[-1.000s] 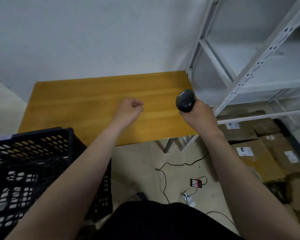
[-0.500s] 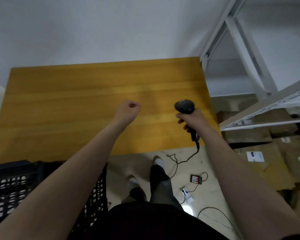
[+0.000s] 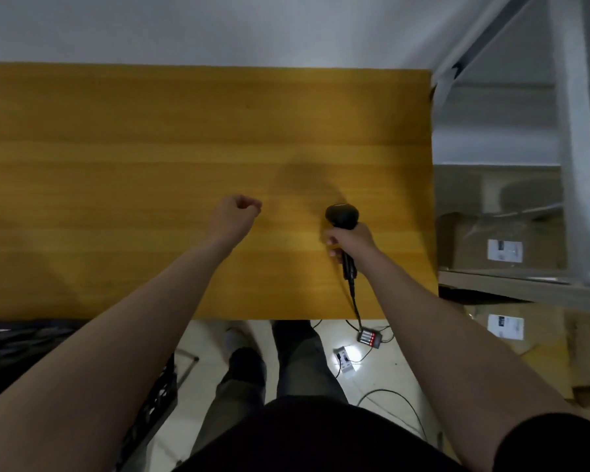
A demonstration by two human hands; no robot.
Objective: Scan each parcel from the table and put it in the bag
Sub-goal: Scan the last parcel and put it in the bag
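The wooden table [image 3: 116, 165] fills the middle of the view and carries no parcel. My right hand [image 3: 353, 241] grips the handle of a black barcode scanner [image 3: 342, 216], held upright over the table's right part, its cable trailing down to the floor. My left hand [image 3: 235, 214] hovers over the table to the left of the scanner, fingers curled into a fist with nothing in it. No bag is in view.
A black plastic crate [image 3: 21, 342] stands at the lower left beside the table's near edge. Grey metal shelving [image 3: 573, 165] rises on the right, with labelled cardboard boxes [image 3: 504, 247] on and under it. Cables and a battery charger [image 3: 370, 338] lie on the floor by my feet.
The view has swung over the table, so it now fills the frame. My right hand has lowered the scanner toward the tabletop. The left fist stays curled.
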